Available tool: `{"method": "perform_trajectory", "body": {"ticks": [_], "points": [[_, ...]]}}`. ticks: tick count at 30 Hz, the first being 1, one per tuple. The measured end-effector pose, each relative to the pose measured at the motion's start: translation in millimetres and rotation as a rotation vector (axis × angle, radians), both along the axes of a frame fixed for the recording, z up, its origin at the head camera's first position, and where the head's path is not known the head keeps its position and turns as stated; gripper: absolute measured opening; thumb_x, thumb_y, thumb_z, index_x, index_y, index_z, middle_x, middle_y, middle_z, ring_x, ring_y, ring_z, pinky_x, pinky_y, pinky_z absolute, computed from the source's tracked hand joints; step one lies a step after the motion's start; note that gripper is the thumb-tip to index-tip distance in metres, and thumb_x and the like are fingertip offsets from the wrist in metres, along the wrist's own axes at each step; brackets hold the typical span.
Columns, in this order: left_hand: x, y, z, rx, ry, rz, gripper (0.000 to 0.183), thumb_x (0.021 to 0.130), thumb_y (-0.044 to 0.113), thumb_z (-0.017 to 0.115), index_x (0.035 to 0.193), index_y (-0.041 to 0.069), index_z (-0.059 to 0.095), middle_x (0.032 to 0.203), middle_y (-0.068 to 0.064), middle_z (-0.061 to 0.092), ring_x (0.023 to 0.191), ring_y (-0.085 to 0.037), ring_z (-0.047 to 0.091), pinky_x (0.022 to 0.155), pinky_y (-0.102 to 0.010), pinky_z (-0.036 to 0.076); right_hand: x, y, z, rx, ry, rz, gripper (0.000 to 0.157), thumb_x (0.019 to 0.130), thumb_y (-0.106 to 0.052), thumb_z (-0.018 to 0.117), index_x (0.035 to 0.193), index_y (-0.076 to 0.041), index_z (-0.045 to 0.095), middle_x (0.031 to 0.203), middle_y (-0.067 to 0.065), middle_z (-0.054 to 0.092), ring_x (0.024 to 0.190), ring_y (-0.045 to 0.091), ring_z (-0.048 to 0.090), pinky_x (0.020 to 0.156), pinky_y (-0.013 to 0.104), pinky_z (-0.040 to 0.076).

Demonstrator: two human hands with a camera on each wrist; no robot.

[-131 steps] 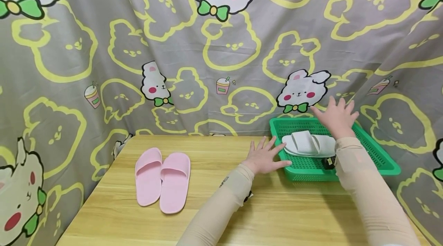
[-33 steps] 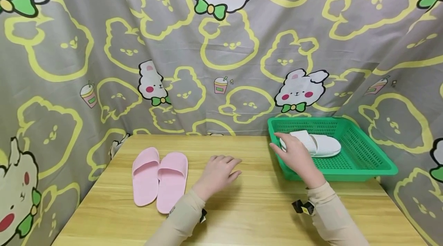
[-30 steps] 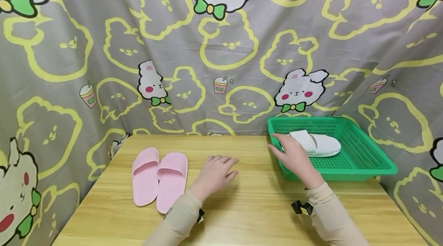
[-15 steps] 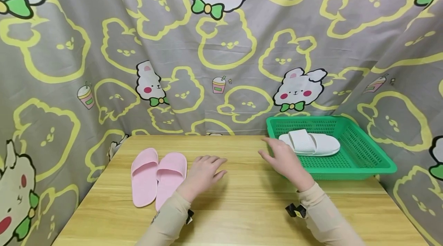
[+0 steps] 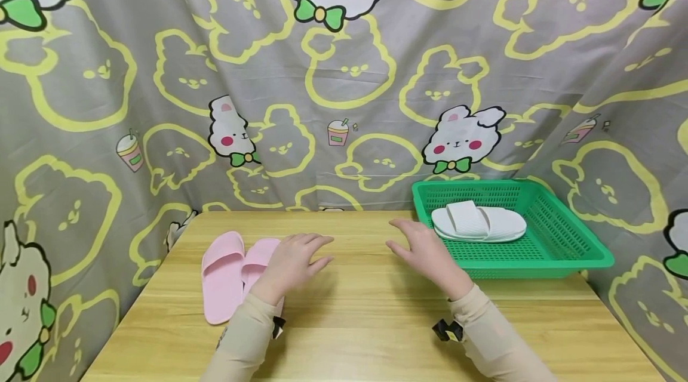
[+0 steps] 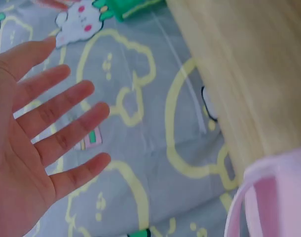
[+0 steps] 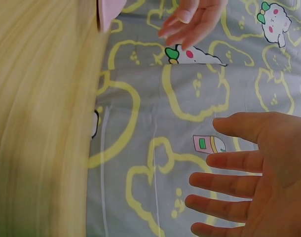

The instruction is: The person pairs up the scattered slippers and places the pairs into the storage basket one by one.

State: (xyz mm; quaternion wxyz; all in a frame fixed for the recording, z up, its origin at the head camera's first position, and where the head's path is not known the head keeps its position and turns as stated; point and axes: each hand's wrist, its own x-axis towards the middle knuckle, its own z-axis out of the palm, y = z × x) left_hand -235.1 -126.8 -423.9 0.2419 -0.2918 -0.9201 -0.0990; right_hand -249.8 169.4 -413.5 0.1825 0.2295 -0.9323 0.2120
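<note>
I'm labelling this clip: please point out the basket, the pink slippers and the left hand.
Basket [image 5: 537, 264], head view: front rim.
Pink slippers [image 5: 221, 287], head view: left slipper's footbed.
Left hand [image 5: 292, 262], head view: back of the hand.

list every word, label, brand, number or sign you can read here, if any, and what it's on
No text can be read in any view.
Left sleeve: dark marks, too small to read.
Black wrist pieces: pale patches, too small to read.
Curtain: pictures only.
Pink slippers, white footwear, basket: no lettering seen.
</note>
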Motion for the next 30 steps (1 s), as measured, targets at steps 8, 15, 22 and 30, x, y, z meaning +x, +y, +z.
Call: {"method": "perform_trajectory", "body": {"ticks": [8, 15, 22, 30], "points": [[-3.4, -23.0, 10.1, 0.067, 0.060, -0.021, 0.035, 0.087, 0.033, 0.073, 0.118, 0.018, 0.069, 0.107, -0.002, 0.074, 0.098, -0.022, 0.071, 0.084, -0.041, 0.056, 1.8, -11.9, -0.9, 0.010, 0.013, 0.019, 0.048, 0.089, -0.031, 0.071, 0.127, -0.004, 0.061, 0.124, 0.015, 0.067, 0.116, 0.034, 0.062, 0.098, 0.049, 0.050], [-5.3, -40.7, 16.7, 0.126, 0.107, -0.046, 0.037, 0.084, 0.029, 0.076, 0.118, 0.015, 0.069, 0.105, -0.004, 0.074, 0.094, -0.022, 0.072, 0.081, -0.040, 0.057, 3.4, -22.4, 0.0, 0.002, 0.001, 0.046, 0.047, 0.089, -0.029, 0.071, 0.127, -0.005, 0.061, 0.123, 0.014, 0.067, 0.116, 0.033, 0.063, 0.098, 0.048, 0.050], [-2.9, -55.4, 23.6, 0.150, 0.065, 0.024, 0.039, 0.085, 0.033, 0.074, 0.120, 0.015, 0.069, 0.111, -0.007, 0.073, 0.100, -0.027, 0.071, 0.086, -0.044, 0.056, 2.5, -33.2, -3.8, -0.019, 0.013, 0.090, 0.046, 0.088, -0.028, 0.072, 0.126, -0.005, 0.061, 0.122, 0.014, 0.068, 0.115, 0.032, 0.064, 0.099, 0.047, 0.050], [-0.7, -71.9, 27.9, 0.183, 0.060, 0.093, 0.039, 0.085, 0.033, 0.074, 0.119, 0.015, 0.069, 0.113, -0.008, 0.073, 0.102, -0.030, 0.070, 0.086, -0.047, 0.055, 3.7, -44.9, -3.6, -0.012, -0.012, 0.095, 0.047, 0.089, -0.032, 0.070, 0.128, -0.007, 0.061, 0.124, 0.012, 0.067, 0.116, 0.031, 0.063, 0.099, 0.047, 0.050]]}}
